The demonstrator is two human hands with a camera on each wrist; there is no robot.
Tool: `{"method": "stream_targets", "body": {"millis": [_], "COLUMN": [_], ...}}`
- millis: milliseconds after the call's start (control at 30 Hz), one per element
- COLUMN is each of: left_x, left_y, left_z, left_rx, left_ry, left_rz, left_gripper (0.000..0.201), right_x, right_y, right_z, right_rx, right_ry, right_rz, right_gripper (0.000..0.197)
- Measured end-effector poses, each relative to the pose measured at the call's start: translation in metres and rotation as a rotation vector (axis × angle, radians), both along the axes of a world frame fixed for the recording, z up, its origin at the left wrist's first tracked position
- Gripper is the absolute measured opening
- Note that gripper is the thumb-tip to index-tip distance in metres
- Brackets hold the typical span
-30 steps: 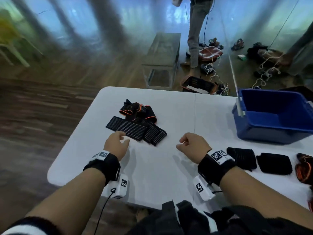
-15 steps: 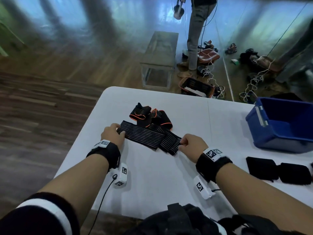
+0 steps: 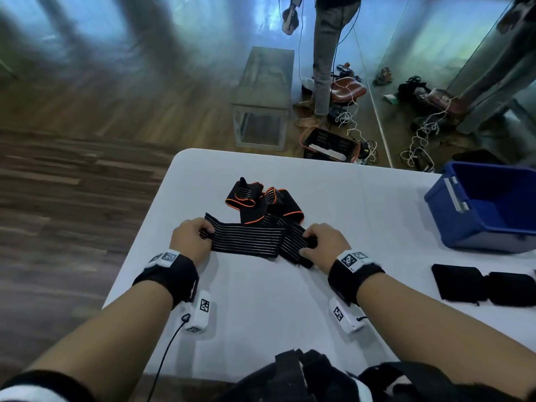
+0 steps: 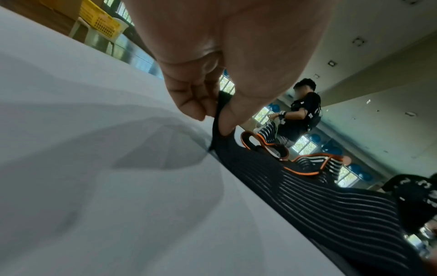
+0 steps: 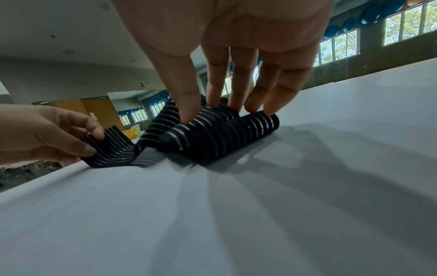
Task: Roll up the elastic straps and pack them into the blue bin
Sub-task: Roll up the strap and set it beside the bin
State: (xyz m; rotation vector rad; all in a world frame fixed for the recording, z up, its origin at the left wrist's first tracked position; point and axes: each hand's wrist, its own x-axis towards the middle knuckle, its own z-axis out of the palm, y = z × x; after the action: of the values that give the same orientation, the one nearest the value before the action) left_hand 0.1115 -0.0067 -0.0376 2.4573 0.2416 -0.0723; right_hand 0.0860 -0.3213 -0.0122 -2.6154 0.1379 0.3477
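A black elastic strap with thin grey stripes (image 3: 249,238) lies across the white table (image 3: 290,300) between my hands. My left hand (image 3: 190,237) pinches its left end (image 4: 218,119) between thumb and fingers. My right hand (image 3: 322,242) grips the folded, bunched right end (image 5: 220,134), thumb and fingertips pressing on it. Behind it lies an orange-edged black strap (image 3: 262,203), tangled and loose. The blue bin (image 3: 490,204) stands at the right, nothing visible inside it. Two rolled black straps (image 3: 481,285) rest in front of the bin.
The table's left edge and rounded far-left corner are close to the straps. Beyond the table, a person's legs (image 3: 327,53), a low bench (image 3: 266,91), a black crate (image 3: 330,143) and loose cords are on the floor. Dark fabric (image 3: 304,378) is at my lap.
Both hands moved forward from the bare table onto the striped strap and took hold of its two ends. My head has turned left, so the bin sits further right.
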Motion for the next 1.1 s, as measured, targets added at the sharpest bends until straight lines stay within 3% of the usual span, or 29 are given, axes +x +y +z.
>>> {"method": "stream_targets", "body": {"millis": [133, 367, 533, 733, 833, 867, 933, 1033, 1100], "left_x": [-0.015, -0.031, -0.041, -0.061, -0.072, -0.075, -0.082, -0.089, -0.091], "left_y": [0.025, 0.053, 0.045, 0.024, 0.011, 0.005, -0.006, -0.020, -0.028], "left_z": [0.006, 0.013, 0.020, 0.030, 0.034, 0.036, 0.040, 0.045, 0.050], "left_rx": [-0.068, -0.081, -0.102, -0.154, -0.142, -0.143, -0.139, -0.138, -0.142], "left_ry": [-0.028, -0.098, -0.140, -0.155, -0.131, -0.129, -0.132, -0.138, -0.140], "left_rz": [0.107, 0.251, 0.285, 0.276, 0.232, 0.228, 0.219, 0.197, 0.175], "left_gripper": [0.030, 0.027, 0.030, 0.033, 0.032, 0.032, 0.031, 0.033, 0.033], "right_x": [0.002, -0.014, -0.024, -0.005, -0.001, 0.000, 0.002, 0.002, 0.000], "right_y": [0.006, -0.015, -0.041, -0.049, -0.042, -0.039, -0.036, -0.038, -0.043], "right_z": [0.001, 0.014, 0.009, -0.003, -0.005, -0.006, -0.008, -0.005, 0.004], "right_rx": [0.024, 0.254, 0.360, 0.067, -0.040, -0.100, -0.144, 0.043, 0.152], "right_ry": [-0.014, -0.120, 0.021, 0.012, 0.087, 0.081, 0.039, -0.037, -0.125], "right_rz": [-0.002, -0.053, 0.034, 0.072, 0.168, 0.194, 0.207, 0.120, 0.079], "right_gripper": [0.020, 0.021, 0.016, 0.019, 0.056, 0.059, 0.047, 0.019, 0.012]}}
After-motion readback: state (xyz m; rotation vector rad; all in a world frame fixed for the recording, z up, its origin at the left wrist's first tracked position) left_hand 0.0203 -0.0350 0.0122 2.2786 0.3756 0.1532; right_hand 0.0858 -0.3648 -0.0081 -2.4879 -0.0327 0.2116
